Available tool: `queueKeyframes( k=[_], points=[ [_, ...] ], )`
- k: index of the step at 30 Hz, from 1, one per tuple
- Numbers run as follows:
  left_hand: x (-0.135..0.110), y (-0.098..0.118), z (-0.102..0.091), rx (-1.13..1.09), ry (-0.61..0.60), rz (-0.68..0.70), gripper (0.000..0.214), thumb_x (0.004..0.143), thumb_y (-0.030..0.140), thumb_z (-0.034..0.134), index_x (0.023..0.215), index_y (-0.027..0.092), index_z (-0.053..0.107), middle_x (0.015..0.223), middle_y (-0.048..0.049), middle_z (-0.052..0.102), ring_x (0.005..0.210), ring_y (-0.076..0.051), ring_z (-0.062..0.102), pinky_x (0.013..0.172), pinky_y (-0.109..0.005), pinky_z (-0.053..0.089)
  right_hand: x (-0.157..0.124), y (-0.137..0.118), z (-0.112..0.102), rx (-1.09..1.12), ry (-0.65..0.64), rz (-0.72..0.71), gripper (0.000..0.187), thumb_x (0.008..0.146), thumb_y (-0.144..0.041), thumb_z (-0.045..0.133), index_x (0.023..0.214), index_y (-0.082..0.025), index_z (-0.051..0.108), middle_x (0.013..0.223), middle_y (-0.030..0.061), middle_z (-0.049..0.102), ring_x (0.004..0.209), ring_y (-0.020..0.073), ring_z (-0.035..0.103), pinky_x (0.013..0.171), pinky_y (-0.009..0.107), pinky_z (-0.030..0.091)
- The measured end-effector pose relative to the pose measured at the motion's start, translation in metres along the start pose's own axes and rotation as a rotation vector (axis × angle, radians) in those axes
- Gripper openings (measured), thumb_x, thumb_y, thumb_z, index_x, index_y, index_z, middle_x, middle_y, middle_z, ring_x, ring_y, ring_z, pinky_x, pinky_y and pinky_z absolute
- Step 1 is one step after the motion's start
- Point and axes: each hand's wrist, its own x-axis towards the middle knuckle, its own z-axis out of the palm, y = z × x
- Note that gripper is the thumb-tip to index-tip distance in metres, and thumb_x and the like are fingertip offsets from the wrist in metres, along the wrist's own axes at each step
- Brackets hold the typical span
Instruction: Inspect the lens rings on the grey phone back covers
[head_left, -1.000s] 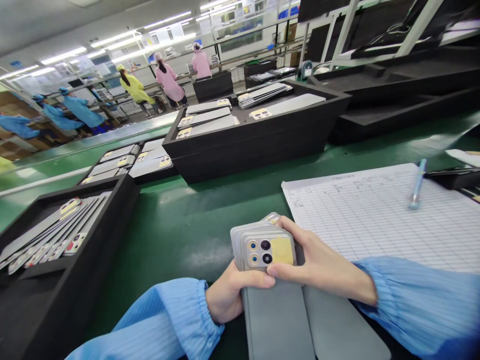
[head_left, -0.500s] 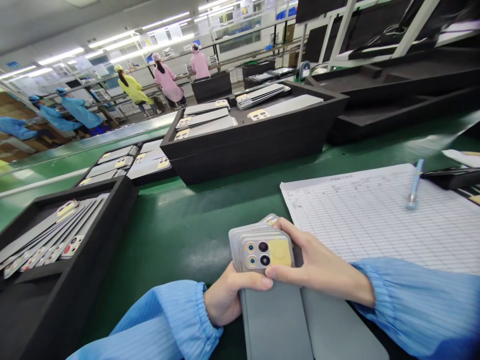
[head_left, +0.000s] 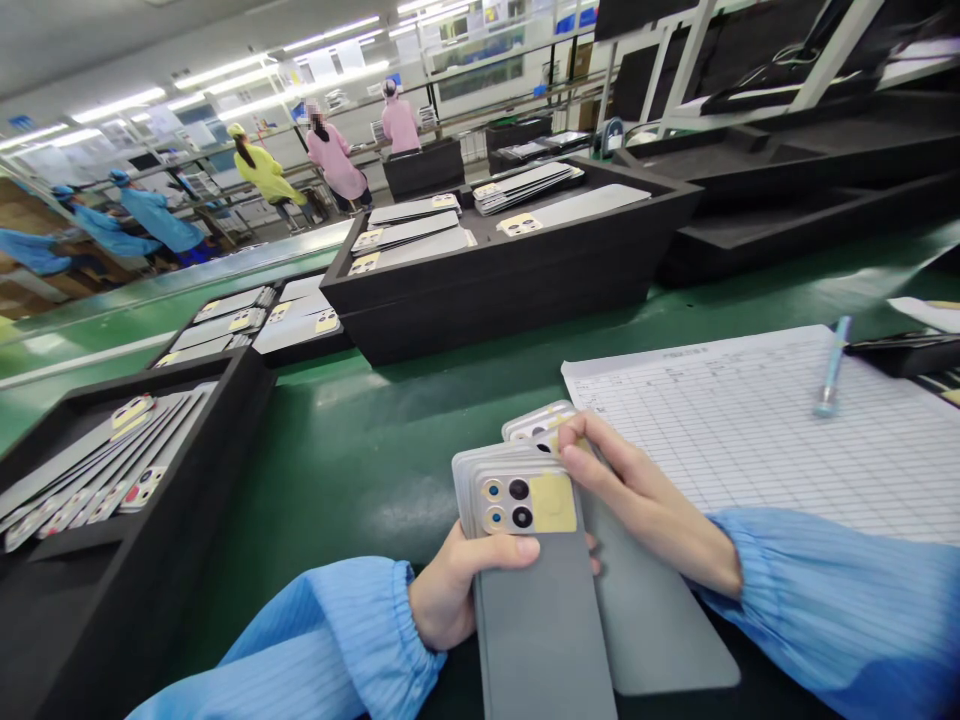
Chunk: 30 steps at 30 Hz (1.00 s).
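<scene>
My left hand [head_left: 469, 575] is closed around a fanned stack of grey phone back covers [head_left: 540, 610], its thumb lying across the top one just below the camera lenses. That top cover has a lens block with a yellow sticker beside it. Behind and to the right, more phone back covers [head_left: 652, 610] stick out from under the stack at a slant. My right hand [head_left: 637, 485] is closed, with thumb and forefinger pinching the camera end of these rear covers. How many it grips is hidden.
A black tray [head_left: 247, 400] with fanned covers stands at left. Another black tray [head_left: 510, 305] with stacked covers is ahead. A printed form [head_left: 720, 420] bearing a blue pen [head_left: 831, 370] lies at right on the green table [head_left: 360, 440]. Several people work in the background.
My right thumb has left the front stack, and the right fingers now pinch the rear covers. Those covers have slid upward, away from me. My left hand keeps its hold.
</scene>
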Motion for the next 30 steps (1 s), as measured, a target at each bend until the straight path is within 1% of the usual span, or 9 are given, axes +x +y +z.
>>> queueKeyframes(
  k=[4, 6, 13, 18, 22, 24, 26, 28, 30],
  points=[
    [-0.001, 0.0, 0.002, -0.019, 0.123, 0.089, 0.031, 0.071, 0.017, 0.053, 0.099, 0.008, 0.063, 0.095, -0.0109, 0.067, 0.082, -0.019, 0.062, 0.077, -0.03, 0.048, 0.003, 0.002, -0.007, -0.148, 0.319, -0.122, 0.018, 0.088, -0.037, 0.036, 0.079, -0.022, 0.037, 0.073, -0.0035, 0.044, 0.063, 0.0103, 0.047, 0.058, 0.022, 0.041],
    [-0.002, 0.0, 0.003, -0.013, 0.159, 0.116, 0.033, 0.07, 0.02, 0.054, 0.099, 0.008, 0.063, 0.096, -0.011, 0.067, 0.081, -0.02, 0.061, 0.076, -0.03, 0.048, 0.005, 0.004, -0.009, -0.191, 0.388, -0.156, 0.015, 0.087, -0.035, 0.039, 0.078, -0.023, 0.039, 0.075, -0.0036, 0.045, 0.066, 0.0111, 0.046, 0.06, 0.022, 0.039],
    [-0.003, 0.0, 0.008, 0.029, 0.249, 0.174, 0.032, 0.068, 0.021, 0.058, 0.098, 0.011, 0.064, 0.094, -0.0108, 0.067, 0.082, -0.023, 0.061, 0.076, -0.034, 0.048, 0.005, 0.009, -0.007, -0.198, 0.291, -0.175, 0.009, 0.088, -0.032, 0.037, 0.088, -0.023, 0.04, 0.085, -0.0008, 0.05, 0.076, 0.0149, 0.049, 0.07, 0.028, 0.04],
    [-0.001, -0.002, 0.006, 0.006, 0.22, 0.182, 0.031, 0.069, 0.018, 0.056, 0.098, 0.01, 0.063, 0.095, -0.0109, 0.067, 0.083, -0.022, 0.061, 0.077, -0.033, 0.048, 0.004, 0.009, -0.004, -0.212, 0.254, -0.202, 0.009, 0.088, -0.031, 0.036, 0.087, -0.023, 0.039, 0.084, 0.0, 0.048, 0.077, 0.0151, 0.049, 0.072, 0.03, 0.041],
    [-0.001, -0.002, 0.005, -0.013, 0.19, 0.124, 0.028, 0.069, 0.018, 0.056, 0.094, 0.009, 0.065, 0.087, -0.0106, 0.069, 0.075, -0.019, 0.062, 0.071, -0.029, 0.05, 0.003, 0.009, -0.003, -0.206, 0.092, -0.146, 0.013, 0.09, -0.033, 0.03, 0.092, -0.023, 0.038, 0.078, -0.0008, 0.049, 0.064, 0.0125, 0.05, 0.068, 0.03, 0.044],
    [-0.001, -0.001, 0.004, -0.003, 0.184, 0.11, 0.027, 0.069, 0.018, 0.056, 0.092, 0.009, 0.066, 0.084, -0.0097, 0.069, 0.073, -0.018, 0.063, 0.069, -0.027, 0.05, 0.004, 0.008, -0.004, -0.259, 0.04, -0.138, 0.015, 0.091, -0.033, 0.028, 0.095, -0.023, 0.038, 0.077, -0.0008, 0.051, 0.065, 0.0128, 0.052, 0.069, 0.03, 0.044],
    [-0.001, -0.001, 0.004, 0.023, 0.162, 0.1, 0.026, 0.069, 0.017, 0.057, 0.093, 0.01, 0.065, 0.085, -0.0095, 0.069, 0.074, -0.018, 0.063, 0.069, -0.027, 0.049, 0.006, 0.007, -0.007, -0.385, 0.111, -0.206, 0.015, 0.09, -0.031, 0.032, 0.098, -0.023, 0.041, 0.088, 0.0017, 0.054, 0.081, 0.016, 0.054, 0.077, 0.031, 0.043],
    [-0.002, 0.0, 0.004, 0.07, 0.116, 0.064, 0.029, 0.067, 0.016, 0.058, 0.095, 0.01, 0.064, 0.086, -0.0101, 0.069, 0.076, -0.019, 0.063, 0.069, -0.028, 0.048, 0.007, 0.006, -0.011, -0.533, 0.257, -0.335, 0.015, 0.088, -0.029, 0.039, 0.1, -0.023, 0.046, 0.106, 0.0049, 0.05, 0.1, 0.0201, 0.048, 0.087, 0.035, 0.038],
    [-0.002, 0.001, 0.004, 0.12, 0.071, 0.007, 0.034, 0.065, 0.015, 0.061, 0.099, 0.011, 0.063, 0.088, -0.0102, 0.068, 0.08, -0.02, 0.062, 0.072, -0.028, 0.047, 0.006, 0.006, -0.013, -0.631, 0.335, -0.463, 0.015, 0.086, -0.026, 0.042, 0.098, -0.022, 0.05, 0.112, 0.0065, 0.046, 0.106, 0.0223, 0.044, 0.09, 0.038, 0.037]
  ],
)
